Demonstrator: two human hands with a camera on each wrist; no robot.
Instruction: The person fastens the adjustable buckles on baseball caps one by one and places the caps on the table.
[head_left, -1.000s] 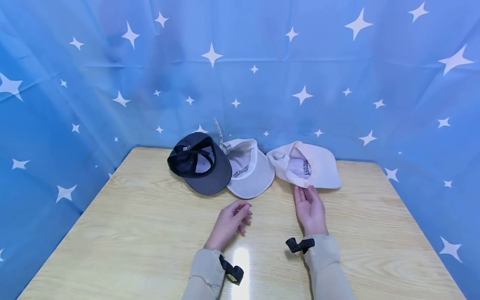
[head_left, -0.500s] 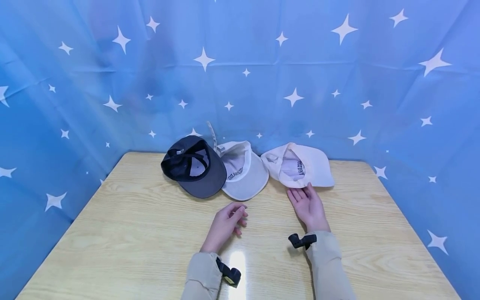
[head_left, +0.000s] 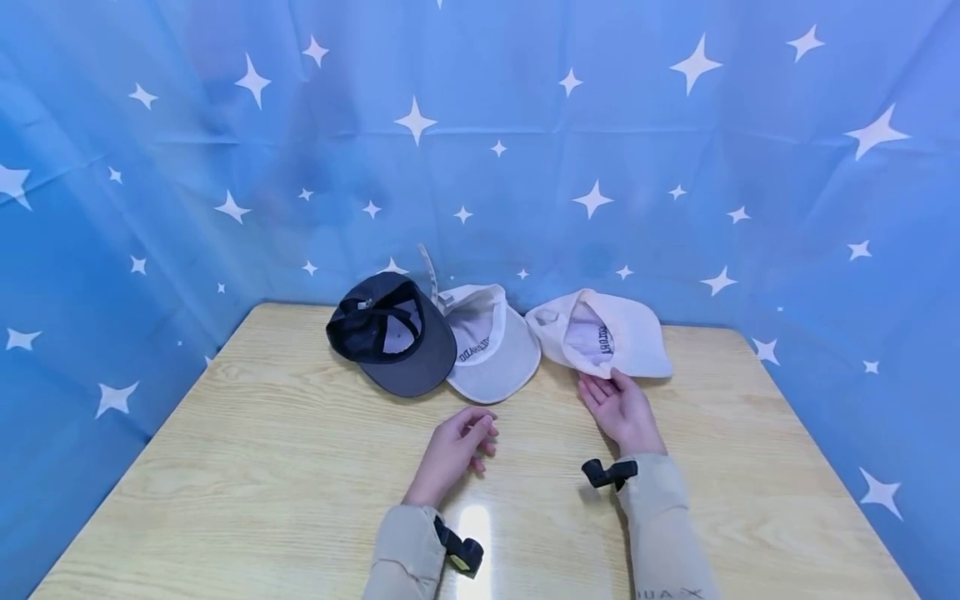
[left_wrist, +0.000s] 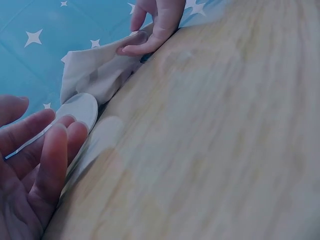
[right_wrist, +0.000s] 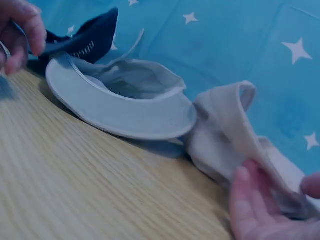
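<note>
At the right of the row, a cream cap [head_left: 640,342] lies with its hollow side facing me and its peak to the right. My right hand [head_left: 624,414] pinches its near rim, palm up; in the right wrist view the thumb and fingers [right_wrist: 244,200] stand on either side of the rim. My left hand [head_left: 448,452] hovers over the table, fingers loosely bent and holding nothing, nearest to the light grey cap [head_left: 512,360]. That cap shows its inside, with dark lettering. A dark grey cap [head_left: 411,375] overlaps its left side.
All the caps sit along the back edge of the wooden table [head_left: 247,450], close to a blue curtain [head_left: 517,92] with white stars. A loose strap [head_left: 428,268] sticks up behind the grey cap.
My right hand has turned slightly, and its thumb has come onto the cream cap's rim while the fingers slid lower. My left hand stays nearly still. The head view shifted a little.
</note>
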